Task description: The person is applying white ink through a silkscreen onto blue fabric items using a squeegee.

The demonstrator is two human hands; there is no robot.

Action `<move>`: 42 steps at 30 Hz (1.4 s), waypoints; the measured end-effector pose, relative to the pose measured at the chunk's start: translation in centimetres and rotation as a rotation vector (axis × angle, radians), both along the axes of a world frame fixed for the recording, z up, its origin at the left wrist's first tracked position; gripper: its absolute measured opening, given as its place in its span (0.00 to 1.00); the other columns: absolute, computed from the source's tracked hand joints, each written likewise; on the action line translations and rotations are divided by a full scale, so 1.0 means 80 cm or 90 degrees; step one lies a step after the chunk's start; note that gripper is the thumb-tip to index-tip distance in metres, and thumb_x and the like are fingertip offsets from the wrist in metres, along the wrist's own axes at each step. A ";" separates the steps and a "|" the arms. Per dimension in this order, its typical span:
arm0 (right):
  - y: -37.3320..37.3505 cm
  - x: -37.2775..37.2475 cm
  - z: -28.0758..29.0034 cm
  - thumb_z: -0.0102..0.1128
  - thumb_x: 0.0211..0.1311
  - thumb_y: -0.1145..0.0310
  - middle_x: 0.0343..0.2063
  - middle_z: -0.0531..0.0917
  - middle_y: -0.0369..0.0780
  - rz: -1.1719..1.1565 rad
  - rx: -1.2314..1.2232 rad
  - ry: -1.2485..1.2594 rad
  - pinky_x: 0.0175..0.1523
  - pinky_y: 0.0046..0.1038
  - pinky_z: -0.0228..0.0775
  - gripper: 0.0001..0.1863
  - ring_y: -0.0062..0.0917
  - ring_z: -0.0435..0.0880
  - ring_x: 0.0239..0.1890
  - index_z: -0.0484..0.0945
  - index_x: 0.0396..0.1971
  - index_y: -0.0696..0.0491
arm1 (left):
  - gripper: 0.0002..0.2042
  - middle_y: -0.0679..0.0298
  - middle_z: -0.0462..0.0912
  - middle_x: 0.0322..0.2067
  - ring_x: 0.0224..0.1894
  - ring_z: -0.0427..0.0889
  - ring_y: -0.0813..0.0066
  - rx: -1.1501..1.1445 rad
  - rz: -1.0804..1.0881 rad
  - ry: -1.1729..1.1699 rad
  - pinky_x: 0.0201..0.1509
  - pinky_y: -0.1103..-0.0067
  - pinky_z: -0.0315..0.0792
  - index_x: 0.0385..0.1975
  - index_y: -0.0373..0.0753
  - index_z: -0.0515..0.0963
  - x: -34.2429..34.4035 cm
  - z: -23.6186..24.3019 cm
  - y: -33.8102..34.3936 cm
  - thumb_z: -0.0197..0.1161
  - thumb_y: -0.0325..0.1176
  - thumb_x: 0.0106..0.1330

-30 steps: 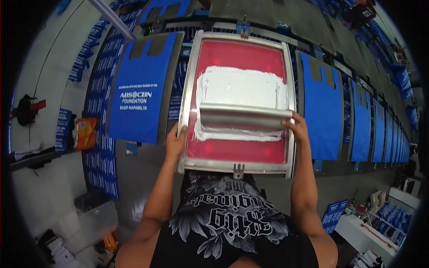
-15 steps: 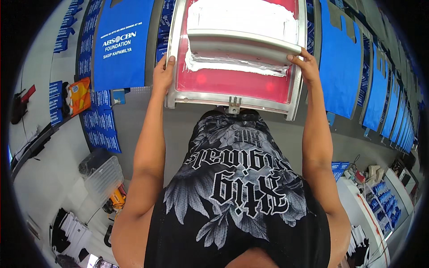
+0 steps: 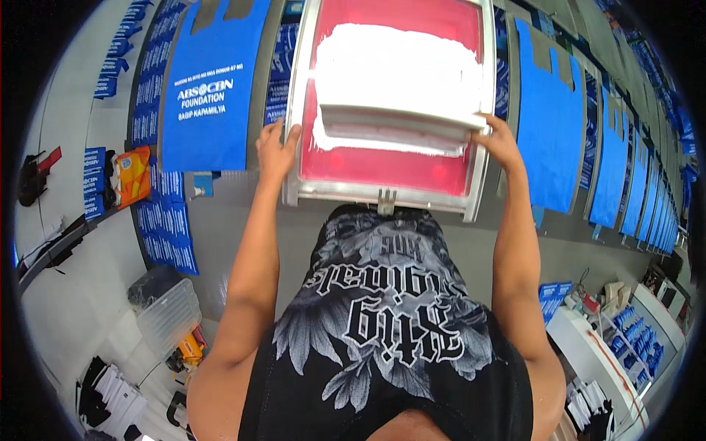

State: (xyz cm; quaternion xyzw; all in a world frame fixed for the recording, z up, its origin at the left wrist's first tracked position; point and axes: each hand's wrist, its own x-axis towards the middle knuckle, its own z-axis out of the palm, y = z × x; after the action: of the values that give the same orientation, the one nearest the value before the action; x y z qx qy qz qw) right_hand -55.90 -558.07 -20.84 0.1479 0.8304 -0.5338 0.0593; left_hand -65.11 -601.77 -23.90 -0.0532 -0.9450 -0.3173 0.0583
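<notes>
A screen-printing frame [image 3: 425,204] with a metal border and red mesh [image 3: 360,175] lies in front of me. White ink [image 3: 397,66] covers much of the mesh. Across its nearer part rests a long squeegee [image 3: 397,121], tilted, with ink along its lower side. My right hand [image 3: 501,143] is closed on the squeegee's right end, thumb toward me. At the left border, my left hand [image 3: 276,153] grips the metal rail, its thumb on the rail side and its fingers partly hidden. A metal clamp [image 3: 386,200] sits at the frame's near edge.
Blue printed bags [image 3: 209,95] lie flat on grey boards left of the frame. More blue bags [image 3: 553,125] run in a row to the right. An orange package [image 3: 132,176] and a clear plastic box [image 3: 169,316] are at left; a white table [image 3: 588,353] stands lower right.
The squeegee has slid toward me over the mesh, my right hand with it, leaving white ink behind. My left hand stays at the left rail. The whole view has shifted slightly.
</notes>
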 end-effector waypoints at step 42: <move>-0.087 0.059 0.026 0.54 0.39 0.78 0.30 0.82 0.42 0.217 0.497 0.033 0.63 0.51 0.50 0.17 0.35 0.77 0.41 0.80 0.35 0.50 | 0.16 0.54 0.79 0.30 0.36 0.76 0.55 -0.201 -0.385 -0.003 0.41 0.63 0.69 0.32 0.40 0.81 0.026 0.078 0.088 0.63 0.21 0.38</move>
State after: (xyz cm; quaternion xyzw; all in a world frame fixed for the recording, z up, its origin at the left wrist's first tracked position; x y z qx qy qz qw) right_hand -51.19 -565.03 -18.80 0.0066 0.9840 -0.1655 0.0651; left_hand -63.03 -594.73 -17.66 -0.3386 -0.9241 -0.1704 -0.0492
